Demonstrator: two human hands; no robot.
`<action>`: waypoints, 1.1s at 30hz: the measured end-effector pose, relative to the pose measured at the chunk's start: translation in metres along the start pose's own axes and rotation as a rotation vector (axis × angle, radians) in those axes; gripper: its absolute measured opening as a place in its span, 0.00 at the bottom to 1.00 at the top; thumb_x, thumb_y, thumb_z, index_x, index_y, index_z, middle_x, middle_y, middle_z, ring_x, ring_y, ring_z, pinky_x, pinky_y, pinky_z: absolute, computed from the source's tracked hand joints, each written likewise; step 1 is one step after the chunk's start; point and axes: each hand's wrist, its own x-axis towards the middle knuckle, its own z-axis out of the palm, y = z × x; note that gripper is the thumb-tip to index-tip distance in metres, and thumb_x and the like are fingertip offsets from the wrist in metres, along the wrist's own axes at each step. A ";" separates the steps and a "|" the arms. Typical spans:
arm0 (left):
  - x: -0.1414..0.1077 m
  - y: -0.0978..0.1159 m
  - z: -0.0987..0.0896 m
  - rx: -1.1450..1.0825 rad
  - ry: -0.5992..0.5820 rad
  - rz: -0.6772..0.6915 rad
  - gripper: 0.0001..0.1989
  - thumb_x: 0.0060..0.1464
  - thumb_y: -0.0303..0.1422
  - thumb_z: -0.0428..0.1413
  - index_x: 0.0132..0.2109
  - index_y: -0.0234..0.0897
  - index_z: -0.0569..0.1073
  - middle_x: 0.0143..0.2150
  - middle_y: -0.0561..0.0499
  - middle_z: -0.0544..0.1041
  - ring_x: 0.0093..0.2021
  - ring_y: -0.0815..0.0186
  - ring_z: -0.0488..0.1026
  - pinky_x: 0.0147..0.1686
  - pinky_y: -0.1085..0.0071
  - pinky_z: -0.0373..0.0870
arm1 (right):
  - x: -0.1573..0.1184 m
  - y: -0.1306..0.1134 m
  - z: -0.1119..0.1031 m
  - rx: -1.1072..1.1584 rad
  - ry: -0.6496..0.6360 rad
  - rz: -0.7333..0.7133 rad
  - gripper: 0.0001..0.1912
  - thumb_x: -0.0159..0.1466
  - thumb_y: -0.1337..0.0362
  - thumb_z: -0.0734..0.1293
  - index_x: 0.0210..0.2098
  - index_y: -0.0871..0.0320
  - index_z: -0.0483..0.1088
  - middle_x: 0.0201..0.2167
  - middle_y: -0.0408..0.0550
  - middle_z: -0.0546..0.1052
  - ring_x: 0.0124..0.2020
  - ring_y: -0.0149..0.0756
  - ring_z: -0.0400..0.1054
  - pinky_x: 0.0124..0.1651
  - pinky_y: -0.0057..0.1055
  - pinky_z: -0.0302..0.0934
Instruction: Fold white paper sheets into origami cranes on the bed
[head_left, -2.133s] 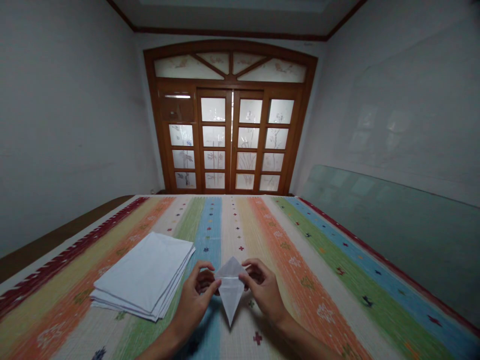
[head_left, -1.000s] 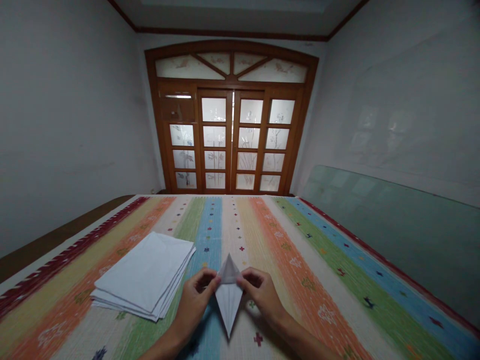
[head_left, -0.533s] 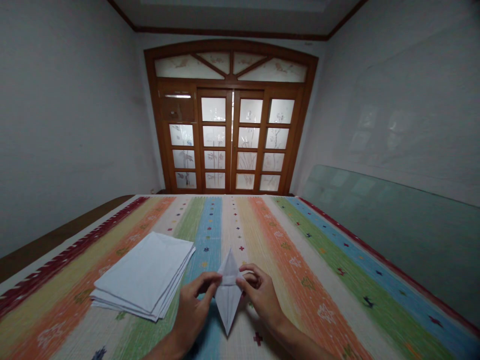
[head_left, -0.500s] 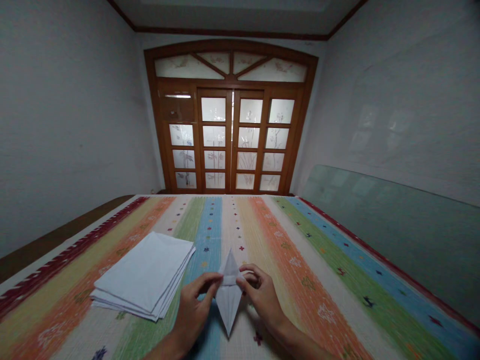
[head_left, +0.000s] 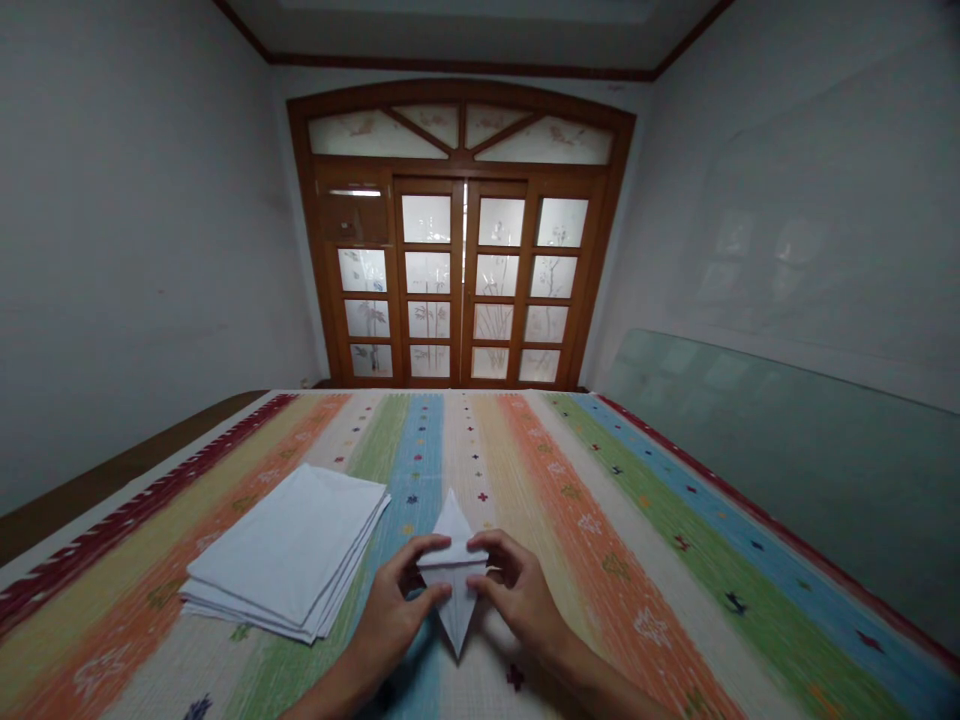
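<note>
A folded white paper (head_left: 454,605), shaped like a narrow diamond with a crosswise crease or flap edge at its middle, is held between both hands just above the striped cloth. On its left edge, my left hand (head_left: 397,600) pinches it, index finger above the crosswise line and thumb below. My right hand (head_left: 517,590) grips the opposite edge in the same way. One point of the paper faces away from me and the other toward me. The remaining fingers of both hands are curled and partly hidden.
A stack of white paper sheets (head_left: 292,550) lies to the left of my hands. Beneath everything is a striped tablecloth (head_left: 592,520). A pale green glass panel (head_left: 780,440) borders the right side. Wooden doors with glass panes (head_left: 459,280) stand beyond the table.
The paper's middle now shows a raised crosswise edge, and its far point has shifted slightly left. Fingers of both hands have spread along the sides, index fingers farther from the thumbs.
</note>
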 end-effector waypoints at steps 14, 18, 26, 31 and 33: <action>-0.002 -0.005 -0.007 -0.148 -0.212 0.058 0.27 0.51 0.40 0.67 0.57 0.37 0.76 0.51 0.40 0.81 0.48 0.51 0.79 0.47 0.63 0.76 | 0.004 0.005 -0.012 0.115 -0.075 0.052 0.14 0.53 0.67 0.70 0.39 0.55 0.82 0.32 0.47 0.82 0.29 0.36 0.74 0.34 0.30 0.67; 0.001 0.001 -0.004 -0.144 -0.094 -0.019 0.25 0.46 0.44 0.71 0.49 0.36 0.80 0.44 0.43 0.84 0.44 0.53 0.80 0.46 0.65 0.75 | 0.006 0.005 -0.013 0.130 -0.117 0.068 0.15 0.51 0.67 0.74 0.40 0.54 0.83 0.33 0.50 0.83 0.35 0.41 0.76 0.38 0.33 0.69; 0.005 -0.004 -0.005 -0.130 0.000 -0.098 0.29 0.46 0.55 0.68 0.44 0.33 0.83 0.34 0.46 0.82 0.32 0.60 0.78 0.31 0.72 0.73 | 0.010 0.011 -0.014 0.038 -0.154 0.100 0.22 0.54 0.46 0.78 0.39 0.58 0.83 0.29 0.51 0.82 0.28 0.40 0.75 0.31 0.32 0.69; 0.004 -0.004 -0.004 -0.144 -0.041 -0.120 0.34 0.46 0.59 0.66 0.46 0.32 0.82 0.26 0.50 0.78 0.23 0.65 0.74 0.25 0.72 0.73 | 0.009 0.007 -0.011 0.015 -0.149 0.101 0.25 0.54 0.42 0.77 0.36 0.58 0.84 0.28 0.52 0.82 0.26 0.37 0.75 0.30 0.29 0.68; 0.004 -0.004 -0.003 -0.156 -0.046 -0.114 0.34 0.44 0.58 0.67 0.46 0.32 0.81 0.28 0.49 0.78 0.23 0.65 0.74 0.24 0.71 0.74 | 0.007 0.004 -0.010 0.013 -0.163 0.092 0.25 0.56 0.41 0.75 0.36 0.58 0.83 0.28 0.52 0.82 0.27 0.36 0.75 0.30 0.28 0.68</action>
